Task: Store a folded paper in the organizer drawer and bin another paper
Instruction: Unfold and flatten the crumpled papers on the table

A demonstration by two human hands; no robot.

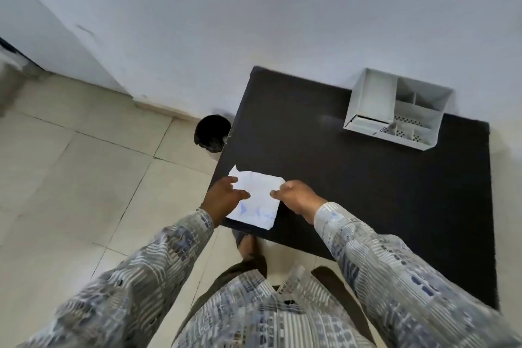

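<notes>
Fingers (244, 194) of the left hand (223, 198) loosely spread, thumb and forefinger reaching over the left edge of the paper (258, 198); whether they actually pinch it cannot be told from the blur. Right hand (296, 196) curled, fingertips pressed together at the paper's right edge, likely holding or pressing it flat. Paper sits at the near-left corner of the desk (367, 192), its near edge roughly flush with the desk's near edge. Both hands flank it, probably to fold it or lift it cleanly off the dark surface. Paper is white, creased, irregular in outline with a torn or folded peak at its far-left corner, faint blue markings near its near edge; looks like one sheet, possibly two overlapping, cannot tell. Organizer (395, 110) stands at the desk's far-right corner against the wall, white, several open compartments, its drawer (401, 128) looks pulled out toward the person, well apart from the paper. Bin (211, 131) on the floor just beside the desk's left edge, dark inside, handy for the discard step.
</notes>
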